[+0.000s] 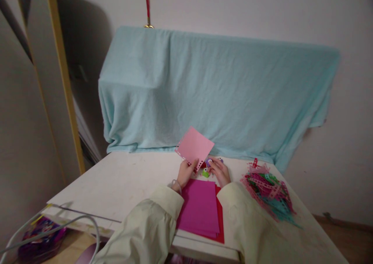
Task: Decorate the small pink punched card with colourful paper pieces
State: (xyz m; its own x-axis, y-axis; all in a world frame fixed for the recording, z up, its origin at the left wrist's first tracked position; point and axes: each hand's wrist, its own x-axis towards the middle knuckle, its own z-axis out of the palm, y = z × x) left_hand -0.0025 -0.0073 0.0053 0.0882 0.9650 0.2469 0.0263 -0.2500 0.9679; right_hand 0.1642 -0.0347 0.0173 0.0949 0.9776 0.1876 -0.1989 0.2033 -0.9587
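Note:
My left hand (185, 173) holds a light pink square of paper (194, 145) by its near corner, tilted up off the table; small holes run along its lower edge. My right hand (220, 171) rests on a small green and purple paper punch (206, 172) right beside the sheet's punched edge. A stack of magenta paper sheets (199, 205) on top of red sheets (220, 221) lies on the white table (122, 182) between my forearms.
A pile of punched paper strips in pink, green and teal (269, 190) lies at the table's right. A light blue cloth (215, 93) covers something bulky behind the table. White cables (58, 221) and a purple packet (40, 237) sit at the lower left.

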